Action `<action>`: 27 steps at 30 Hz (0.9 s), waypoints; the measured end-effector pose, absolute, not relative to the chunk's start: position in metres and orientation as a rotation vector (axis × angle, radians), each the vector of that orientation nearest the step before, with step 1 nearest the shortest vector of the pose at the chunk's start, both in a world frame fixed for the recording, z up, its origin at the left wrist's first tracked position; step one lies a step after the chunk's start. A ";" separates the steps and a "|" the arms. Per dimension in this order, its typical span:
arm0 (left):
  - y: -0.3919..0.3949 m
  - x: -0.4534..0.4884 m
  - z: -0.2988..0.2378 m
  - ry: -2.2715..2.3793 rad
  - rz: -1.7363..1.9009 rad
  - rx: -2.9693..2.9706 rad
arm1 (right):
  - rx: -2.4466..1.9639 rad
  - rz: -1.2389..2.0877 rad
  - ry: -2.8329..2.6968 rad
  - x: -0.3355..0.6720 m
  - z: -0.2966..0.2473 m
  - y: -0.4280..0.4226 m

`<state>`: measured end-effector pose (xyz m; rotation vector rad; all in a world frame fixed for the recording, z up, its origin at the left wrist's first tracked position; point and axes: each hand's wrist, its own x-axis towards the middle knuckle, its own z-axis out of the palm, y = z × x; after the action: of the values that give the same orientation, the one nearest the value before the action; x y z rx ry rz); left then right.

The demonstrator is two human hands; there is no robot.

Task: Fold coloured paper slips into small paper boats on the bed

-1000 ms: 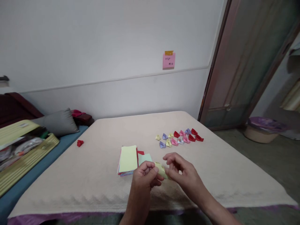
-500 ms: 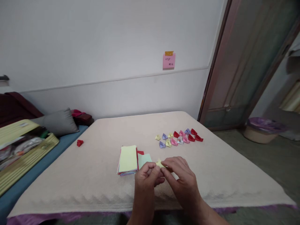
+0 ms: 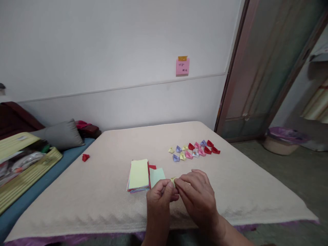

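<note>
Between my fingertips is a small folded piece of yellow paper (image 3: 173,180), mostly hidden by them. My left hand (image 3: 161,194) pinches it from the left with thumb and forefinger. From the right, my right hand (image 3: 197,191) presses its thumb and fingers against the same paper. Just left of the hands lies a stack of coloured paper (image 3: 138,173), yellow on top, with a light green sheet (image 3: 156,175) beside it. Beyond the hands, several small folded paper boats (image 3: 189,155) in red, pink, purple, yellow and white stand in two rows.
A crumpled red paper piece (image 3: 85,157) lies toward the left edge of the cloth-covered table (image 3: 107,191). Further left are a yellow open case (image 3: 30,167) and a grey cushion (image 3: 63,134). A lined bin (image 3: 284,140) stands on the floor at right.
The yellow paper's pointed tip has dropped and less of it shows. My right fingers have closed in over it. The whole view has shifted slightly.
</note>
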<state>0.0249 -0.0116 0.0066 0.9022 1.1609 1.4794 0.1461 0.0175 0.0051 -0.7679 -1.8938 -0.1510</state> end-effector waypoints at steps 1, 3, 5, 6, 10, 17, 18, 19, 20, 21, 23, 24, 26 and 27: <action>-0.011 0.025 0.006 1.151 1.482 0.919 | -0.757 -0.162 -1.906 0.146 0.005 0.018; -0.012 0.024 0.006 1.138 1.494 0.973 | -0.746 -0.151 -1.903 0.146 0.004 0.018; -0.013 0.023 0.006 1.148 1.502 1.044 | -0.736 -0.106 -1.885 0.144 0.005 0.018; -0.014 0.022 0.007 1.163 1.500 1.080 | -0.732 -0.077 -1.876 0.144 0.006 0.018; -0.016 0.021 0.007 1.233 1.488 1.180 | -0.731 0.041 -1.886 0.142 0.010 0.017; -0.015 0.024 0.009 1.195 1.512 1.030 | -0.751 0.171 -1.858 0.142 0.009 0.019; -0.015 0.025 0.011 1.192 1.519 1.012 | -0.759 0.199 -1.840 0.142 0.009 0.020; -0.016 0.025 0.013 1.190 1.522 0.999 | -0.768 0.226 -1.826 0.143 0.009 0.020; -0.017 0.025 0.016 1.186 1.521 0.993 | -0.774 0.249 -1.816 0.143 0.009 0.020; -0.017 0.025 0.017 1.183 1.518 0.992 | -0.779 0.267 -1.809 0.143 0.009 0.020; -0.018 0.025 0.019 1.184 1.515 0.997 | -0.779 0.295 -1.808 0.144 0.011 0.019; -0.018 0.025 0.019 1.184 1.513 1.001 | -0.778 0.304 -1.814 0.144 0.012 0.019; -0.018 0.025 0.018 1.173 1.506 1.003 | -0.787 0.293 -1.839 0.144 0.013 0.018; -0.018 0.025 0.017 1.159 1.502 1.003 | -0.798 0.263 -1.855 0.144 0.013 0.018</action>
<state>0.0255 -0.0176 0.0167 1.0031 1.1595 1.5023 0.1438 0.0181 0.0133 -0.7984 -1.8548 0.2635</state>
